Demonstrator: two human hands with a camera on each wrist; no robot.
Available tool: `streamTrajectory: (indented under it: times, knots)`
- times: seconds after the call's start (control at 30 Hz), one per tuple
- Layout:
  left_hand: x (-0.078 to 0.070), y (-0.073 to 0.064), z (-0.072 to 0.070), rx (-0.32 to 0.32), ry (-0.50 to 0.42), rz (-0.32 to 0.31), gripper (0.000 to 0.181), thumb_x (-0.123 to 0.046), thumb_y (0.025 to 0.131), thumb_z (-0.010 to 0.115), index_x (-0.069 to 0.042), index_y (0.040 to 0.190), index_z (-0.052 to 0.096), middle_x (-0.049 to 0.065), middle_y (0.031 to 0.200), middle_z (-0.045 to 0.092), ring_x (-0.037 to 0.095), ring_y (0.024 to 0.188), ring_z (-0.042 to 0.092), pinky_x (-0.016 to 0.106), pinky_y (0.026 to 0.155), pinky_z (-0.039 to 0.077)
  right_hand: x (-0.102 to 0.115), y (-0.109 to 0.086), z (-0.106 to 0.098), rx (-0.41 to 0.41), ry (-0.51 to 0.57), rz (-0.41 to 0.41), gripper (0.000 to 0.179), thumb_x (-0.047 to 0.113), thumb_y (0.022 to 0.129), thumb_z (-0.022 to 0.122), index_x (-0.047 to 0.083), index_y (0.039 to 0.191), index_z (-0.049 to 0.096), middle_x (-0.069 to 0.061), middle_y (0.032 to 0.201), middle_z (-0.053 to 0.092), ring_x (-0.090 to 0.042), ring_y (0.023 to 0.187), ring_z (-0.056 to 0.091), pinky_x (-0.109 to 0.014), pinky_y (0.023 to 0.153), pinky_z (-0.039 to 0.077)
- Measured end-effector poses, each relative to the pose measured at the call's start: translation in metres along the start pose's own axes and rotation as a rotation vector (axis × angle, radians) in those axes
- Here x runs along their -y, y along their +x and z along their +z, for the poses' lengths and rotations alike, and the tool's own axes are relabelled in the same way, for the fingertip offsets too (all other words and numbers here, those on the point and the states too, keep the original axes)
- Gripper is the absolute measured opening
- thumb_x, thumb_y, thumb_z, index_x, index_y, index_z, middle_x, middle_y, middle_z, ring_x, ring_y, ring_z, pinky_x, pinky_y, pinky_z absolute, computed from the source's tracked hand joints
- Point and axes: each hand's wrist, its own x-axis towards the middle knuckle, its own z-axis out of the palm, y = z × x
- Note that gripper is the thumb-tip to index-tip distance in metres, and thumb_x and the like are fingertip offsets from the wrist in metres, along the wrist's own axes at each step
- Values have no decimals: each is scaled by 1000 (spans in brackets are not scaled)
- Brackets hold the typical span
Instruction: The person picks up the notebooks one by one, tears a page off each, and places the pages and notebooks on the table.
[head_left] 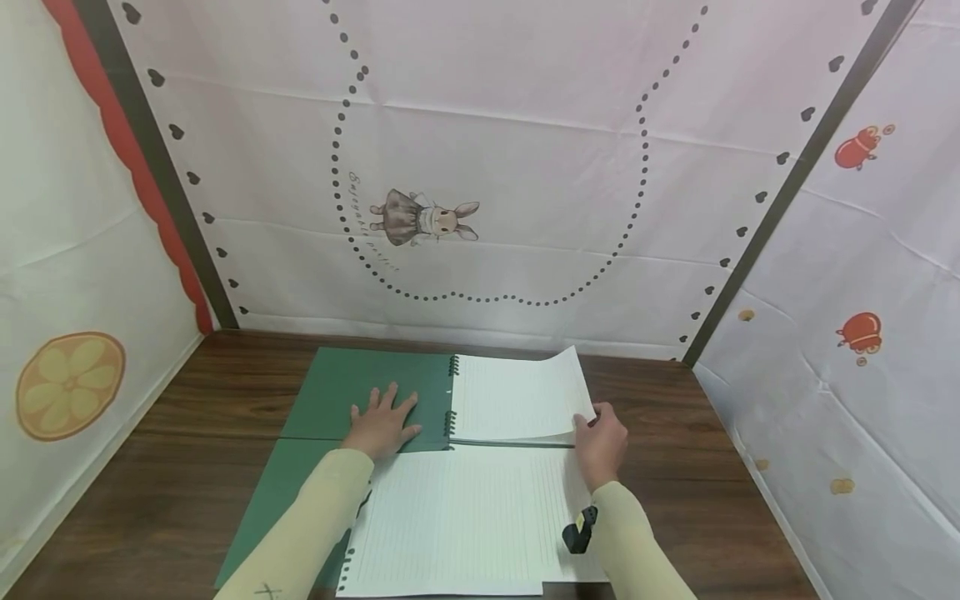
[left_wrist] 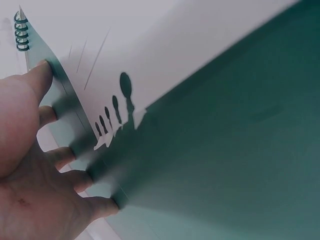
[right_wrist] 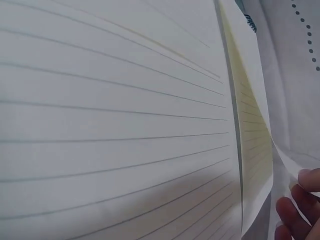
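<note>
A spiral-bound notebook lies open at the back of the table, its green cover [head_left: 375, 375] folded out to the left of the wire coil [head_left: 453, 367]. My left hand [head_left: 380, 427] rests with spread fingers on that cover; the left wrist view shows its fingertips [left_wrist: 107, 206] touching the green surface. At the notebook's right edge, my right hand [head_left: 602, 443] pinches the lower right part of a ruled page [head_left: 517, 396] between thumb and fingers. The page's right side is lifted and bent, with more paper beneath it, as the right wrist view shows.
Nearer the front lie loose-looking ruled paper [head_left: 465, 517] with punched holes along its left edge and another green cover [head_left: 277, 500]. A small black device [head_left: 580, 531] is on the right wrist. Printed white cloth [head_left: 525, 208] walls the brown wooden table [head_left: 690, 467].
</note>
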Motion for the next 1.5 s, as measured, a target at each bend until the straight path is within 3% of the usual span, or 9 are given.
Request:
streamTrajectory:
  times: [0.27,0.8,1.0,1.2,1.37,1.43,1.5]
  knots:
    - [2,2,3,-10,1,3,64,-39,98,54,-14,152,32,25,160,14,53,145,10,78,106,13,-3,4,-1,18,-63,33,22,25,97,57,4,99,65,-16,93,68,-29,80,58,-40,73,40]
    - [0,-1,0,0,-18,2,64,-38,99,53,-12,153,30,25,160,13,52,145,8,77,107,10,-11,2,0,-3,-147,-87,24,24,97,58,5,85,66,-11,76,66,-24,66,53,-39,69,36]
    - [1,1,1,0,-12,1,64,-40,99,52,-13,153,30,25,160,12,52,145,7,77,107,10,-9,1,0,10,-186,-100,28,26,99,55,4,92,71,-15,87,72,-29,73,62,-45,72,42]
    - [4,4,4,1,-6,1,65,-42,99,52,-14,153,29,25,160,11,53,145,7,78,106,11,-8,-1,1,-8,-298,-209,27,23,99,54,7,111,72,-17,102,74,-37,84,70,-50,65,49]
    - [4,3,4,1,-6,-1,65,-41,99,51,-14,153,28,24,161,11,52,145,7,77,107,11,-8,0,2,-10,-354,-263,36,16,98,56,16,134,60,-17,105,73,-29,59,61,-35,48,36]
    - [3,3,3,3,-7,-2,65,-41,99,51,-15,154,28,24,161,11,52,146,7,77,107,11,-9,0,4,-7,-359,-272,38,14,97,57,18,135,59,-16,106,73,-24,55,56,-30,47,30]
    - [3,2,2,5,-10,-3,64,-41,99,51,-15,153,29,24,161,11,52,146,6,77,107,11,-9,0,5,-16,-358,-277,36,13,97,58,17,132,61,-16,106,73,-26,58,60,-31,47,33]
